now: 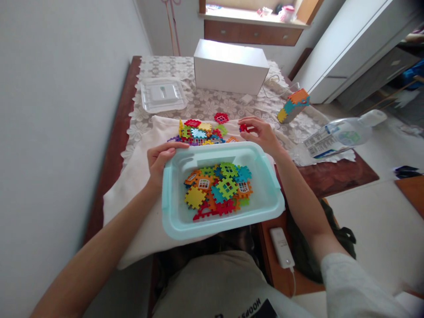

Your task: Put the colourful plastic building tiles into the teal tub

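At the near edge of a worktop (109, 145) spread with a white cloth (139, 176), a seated person steadies a pale blue tub (172, 207) tipped toward the lap. On the left, the left hand (160, 159) clamps the tub's far-left corner, fingers (172, 151) curled shut over the rim and thumb outside. Inside the tub lies a loose heap of bright interlocking tiles (218, 190), yellow, green, orange and red, bunched toward the middle and near wall. Just beyond the tub's far rim, a second pile (203, 132) of the same tiles sits on the cloth, its long axis running left to right across the worktop. To the right of that pile, the right hand (260, 132) hovers over the cloth just past the tub's far-right corner, fingertips pinched on a small red tile (244, 128). That tile lies forward and slightly right of the tub's open mouth, with the rim between them, and the right hand is plainly the nearer to both it and the pile. Further back stand a clear lid (163, 95) and a white box (230, 66); off to the right, a built block of tiles (293, 105) and a plastic bottle (341, 134) lying on its side.
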`<action>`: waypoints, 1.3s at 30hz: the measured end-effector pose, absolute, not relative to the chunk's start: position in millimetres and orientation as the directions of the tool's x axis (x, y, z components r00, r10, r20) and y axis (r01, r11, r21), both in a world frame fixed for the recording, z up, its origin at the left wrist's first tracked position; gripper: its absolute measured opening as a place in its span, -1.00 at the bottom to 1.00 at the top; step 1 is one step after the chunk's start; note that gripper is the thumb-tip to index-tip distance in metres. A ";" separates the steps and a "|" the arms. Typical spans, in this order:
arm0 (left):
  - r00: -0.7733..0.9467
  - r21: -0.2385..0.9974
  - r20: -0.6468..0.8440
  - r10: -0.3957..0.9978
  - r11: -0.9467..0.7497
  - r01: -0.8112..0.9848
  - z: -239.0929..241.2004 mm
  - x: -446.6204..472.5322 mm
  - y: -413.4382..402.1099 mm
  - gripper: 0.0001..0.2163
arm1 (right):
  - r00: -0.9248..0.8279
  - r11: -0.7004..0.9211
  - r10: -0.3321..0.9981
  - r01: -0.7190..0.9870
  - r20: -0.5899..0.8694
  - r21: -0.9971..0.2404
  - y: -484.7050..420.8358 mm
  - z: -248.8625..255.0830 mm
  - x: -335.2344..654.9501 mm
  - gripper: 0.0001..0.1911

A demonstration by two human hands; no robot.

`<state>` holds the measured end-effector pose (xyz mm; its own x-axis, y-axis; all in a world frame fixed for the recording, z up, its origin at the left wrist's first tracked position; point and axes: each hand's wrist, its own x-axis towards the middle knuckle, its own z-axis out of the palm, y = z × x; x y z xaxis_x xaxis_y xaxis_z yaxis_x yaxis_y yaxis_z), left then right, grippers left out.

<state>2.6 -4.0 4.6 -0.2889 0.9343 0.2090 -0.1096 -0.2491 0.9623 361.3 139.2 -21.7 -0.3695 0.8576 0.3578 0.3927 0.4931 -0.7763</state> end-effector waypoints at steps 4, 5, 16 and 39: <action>-0.292 0.969 0.202 0.935 -0.235 -0.080 4.1 1.7 -3.9 -0.75 | -0.286 0.444 0.882 0.239 0.374 -0.863 127.2 -8.3 350.5 -0.23; -0.296 0.968 0.206 0.933 -0.238 -0.075 3.9 1.6 -3.9 -0.73 | -0.298 0.438 0.884 0.255 0.361 -0.862 122.7 -4.5 348.7 -0.14; -0.297 0.970 0.203 0.933 -0.232 -0.067 3.8 1.6 -3.5 -0.77 | -0.664 0.448 0.677 0.031 0.317 -0.893 108.8 5.7 360.3 0.15; -0.280 0.961 0.226 0.933 -0.261 -0.093 3.8 2.7 -2.7 -0.77 | -0.729 0.614 0.662 0.394 0.174 -0.684 117.9 -40.4 341.5 -0.40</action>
